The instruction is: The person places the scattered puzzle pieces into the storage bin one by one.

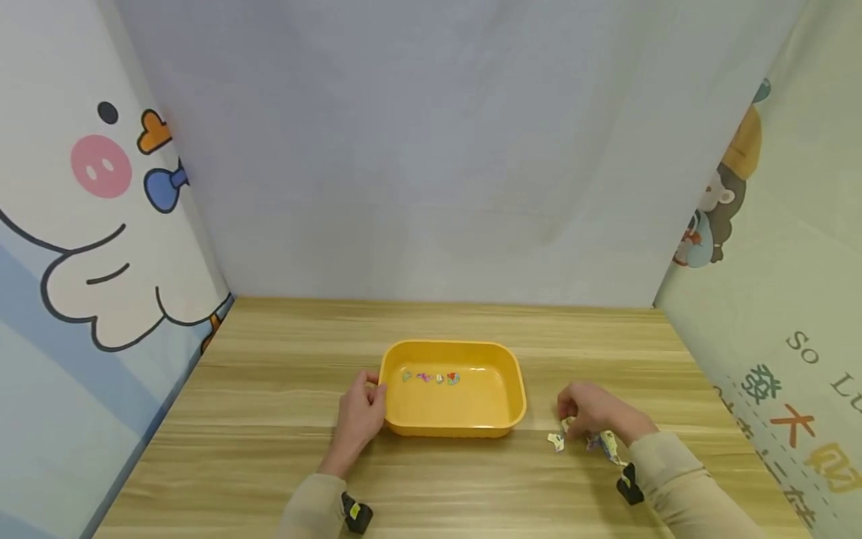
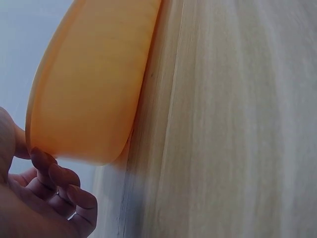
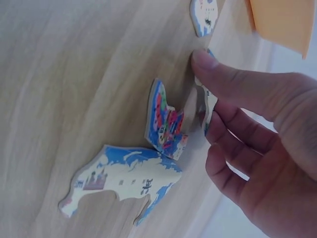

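A yellow plastic tray [image 1: 454, 432] sits on the table, and my left hand [image 1: 361, 412] holds its left wall, thumb and fingers at the rim. Several small puzzle pieces [image 1: 453, 379] lie in a row inside the tray. To the right of the tray, my right hand [image 1: 595, 410] pinches a thin puzzle piece [image 3: 210, 101] between thumb and fingers, tilted up on edge. Below that hand lie a large blue-and-cream map piece [image 3: 124, 173] and a multicoloured one [image 3: 166, 124]. Another cream piece [image 1: 556, 442] rests on the table just left of my fingertips.
The wood-grain table [image 1: 283, 352] runs back to a plain grey curtain [image 1: 431, 165]. Printed cloth hangs on both sides, a cartoon figure [image 1: 101, 224] on the left and lettering on the right. A black device [image 1: 357, 514] is strapped at each wrist.
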A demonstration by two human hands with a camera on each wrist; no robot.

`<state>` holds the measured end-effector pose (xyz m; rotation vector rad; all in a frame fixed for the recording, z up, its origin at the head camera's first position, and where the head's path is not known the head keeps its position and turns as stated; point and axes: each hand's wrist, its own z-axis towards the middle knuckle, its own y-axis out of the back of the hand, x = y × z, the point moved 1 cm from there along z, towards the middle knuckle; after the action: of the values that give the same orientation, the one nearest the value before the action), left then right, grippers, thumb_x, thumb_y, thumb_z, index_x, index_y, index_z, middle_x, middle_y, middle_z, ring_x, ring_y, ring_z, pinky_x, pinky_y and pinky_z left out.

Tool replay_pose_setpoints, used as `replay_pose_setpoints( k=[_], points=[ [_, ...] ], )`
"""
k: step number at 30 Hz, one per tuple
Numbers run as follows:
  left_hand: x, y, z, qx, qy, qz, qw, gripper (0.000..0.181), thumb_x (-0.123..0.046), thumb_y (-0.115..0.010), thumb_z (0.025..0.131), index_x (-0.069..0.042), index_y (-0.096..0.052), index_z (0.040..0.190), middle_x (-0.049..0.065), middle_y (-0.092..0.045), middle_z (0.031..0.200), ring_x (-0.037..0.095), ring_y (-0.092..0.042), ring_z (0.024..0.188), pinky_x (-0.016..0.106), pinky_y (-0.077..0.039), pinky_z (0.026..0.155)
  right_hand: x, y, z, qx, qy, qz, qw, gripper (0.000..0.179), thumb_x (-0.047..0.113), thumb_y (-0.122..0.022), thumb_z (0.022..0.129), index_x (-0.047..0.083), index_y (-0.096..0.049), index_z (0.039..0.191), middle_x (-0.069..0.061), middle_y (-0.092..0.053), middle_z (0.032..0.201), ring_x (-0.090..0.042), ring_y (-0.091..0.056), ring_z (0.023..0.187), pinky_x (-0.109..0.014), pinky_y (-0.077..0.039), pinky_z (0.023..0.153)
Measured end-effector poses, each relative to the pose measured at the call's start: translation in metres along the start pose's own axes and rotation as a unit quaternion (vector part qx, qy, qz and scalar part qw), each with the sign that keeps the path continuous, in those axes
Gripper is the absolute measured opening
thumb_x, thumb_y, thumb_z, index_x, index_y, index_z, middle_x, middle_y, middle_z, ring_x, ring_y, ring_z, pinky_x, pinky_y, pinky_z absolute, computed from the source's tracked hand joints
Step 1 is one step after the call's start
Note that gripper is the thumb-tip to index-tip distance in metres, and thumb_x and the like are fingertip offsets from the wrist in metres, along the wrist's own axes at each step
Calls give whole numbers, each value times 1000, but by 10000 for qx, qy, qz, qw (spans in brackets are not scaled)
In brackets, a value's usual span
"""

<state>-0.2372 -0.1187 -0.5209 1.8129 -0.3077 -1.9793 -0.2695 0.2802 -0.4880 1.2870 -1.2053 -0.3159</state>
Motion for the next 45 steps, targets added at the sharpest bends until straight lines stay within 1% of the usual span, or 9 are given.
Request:
replay_pose_setpoints(
  k=[8,15,21,23,26,32,38,40,45],
  points=[
    [-1,0,-1,10,-5,32,10000,12,-10,-52,96,-2,-52,105,1,-46,57,13,-43,47,26,-37,43,-1,3,2,-286,-71,-134,9995,22,-3,-76,63,11,-62,72,5,-54,64,-10,-48,58,-28,-43,53],
    [-2,2,0,-24,-32,2,10000,12,-10,-54,95,-2,-53,104,0,-46,56,13,-43,46,26,-36,43,2,9,-1,-276,74,63,9996,17,-9,-68,70,6,-63,75,1,-58,67,-11,-52,60,-29,-46,55],
    [-1,1,0,1,-19,8,10000,12,-10,-53,96,-2,-52,105,1,-46,57,13,-43,47,26,-37,43,1,14,0,-374,19,18,9993,19,-9,-68,73,2,-69,89,-1,-61,78,-15,-58,72,-32,-49,64],
    [-1,1,0,6,-7,-3,10000,12,-10,-53,96,-2,-52,105,1,-46,57,13,-43,47,26,-37,43,0,15,1,-485,-24,-24,9988,21,-8,-67,74,2,-70,92,-1,-62,79,-16,-58,73,-32,-50,64],
    [-2,1,-1,5,1,-16,10000,12,-9,-53,96,-2,-52,105,1,-46,57,13,-43,47,26,-37,43,2,19,4,-705,113,-38,9974,19,-7,-68,75,0,-71,92,-1,-64,78,-16,-59,72,-31,-50,62],
    [-2,1,0,2,-16,-13,10000,11,-9,-53,96,-2,-52,105,1,-45,57,13,-43,47,27,-36,43,14,28,14,-1119,20,150,9936,17,-5,-71,78,-1,-70,94,-1,-65,77,-17,-62,68,-29,-50,58],
    [-4,3,1,-25,-62,-23,10000,12,-9,-54,95,-1,-53,105,1,-46,57,13,-42,47,26,-36,43,28,38,24,-1573,-41,72,9875,15,-4,-72,79,0,-71,94,-3,-65,80,-19,-64,70,-32,-52,62],
    [-4,3,1,-2,-62,-29,10000,12,-9,-53,95,-1,-53,105,1,-46,57,13,-43,47,26,-36,43,31,39,25,-1603,-107,111,9869,15,-4,-71,80,0,-71,95,-4,-65,81,-20,-64,71,-32,-52,62],
    [-4,2,0,47,15,-19,10000,13,-9,-53,96,0,-53,105,1,-47,58,14,-43,48,26,-37,44,38,43,29,-1467,-251,284,9885,16,-3,-70,82,-1,-70,98,-5,-65,83,-19,-64,72,-32,-52,62]
  ],
)
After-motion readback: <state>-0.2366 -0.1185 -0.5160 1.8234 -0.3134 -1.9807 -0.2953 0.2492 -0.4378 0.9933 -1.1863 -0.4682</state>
